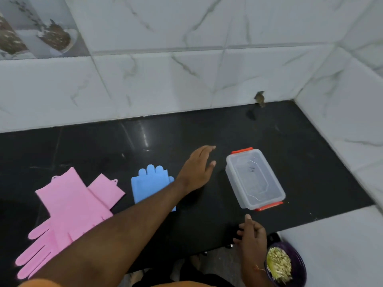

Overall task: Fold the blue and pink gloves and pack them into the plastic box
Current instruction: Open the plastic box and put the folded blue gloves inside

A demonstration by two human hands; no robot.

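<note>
Black polished stone worktop [103, 146], backed on the far side and the right by white marbled wall tiles [165, 79]. Far right of middle: clear plastic box [254, 179] with orange-red clips at its far and near ends, lid on, lying slantwise on the worktop. Just left of the box, apart from it: left hand [198, 172], reached across from the near left, fingers [207, 150] straight and loosely spread, thumb pointing toward the box, holding nothing; touching the worktop or hovering above it, cannot tell. Partly under that forearm, left of the hand: blue gloves [150, 185], flat, fingertips pointing far, near edge hidden by the arm. Further left: pink gloves [70, 206], two overlapping, unfolded, cuffs toward the far side, fingertips pointing near and left, near part covered by the forearm. Near right, at the worktop's near edge and just short of the box: right hand [251, 235], fingers loosely curled, thumb raised toward the box, nothing gripped. Beside that wrist, lower right: dark purple bowl [298, 264] of pale sprouts.
</note>
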